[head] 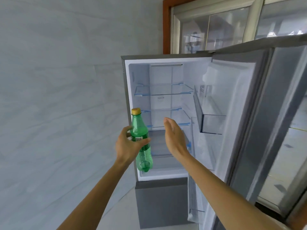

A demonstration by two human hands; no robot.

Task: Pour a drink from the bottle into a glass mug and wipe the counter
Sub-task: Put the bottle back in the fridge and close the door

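A green plastic bottle (140,130) with a yellow cap stands upright in the air in front of the open fridge. My left hand (127,146) grips it round the middle, over the label. To the right of the bottle, apart from it, my right hand (173,136) is held up with straight fingers and holds nothing. No glass mug and no counter are in view.
The grey fridge (159,196) stands open, with bare glass shelves (163,93) inside. Its door (245,130) swings out to the right with a clear door bin (213,124). A pale tiled wall fills the left. A window with a wooden frame (166,25) is behind the fridge.
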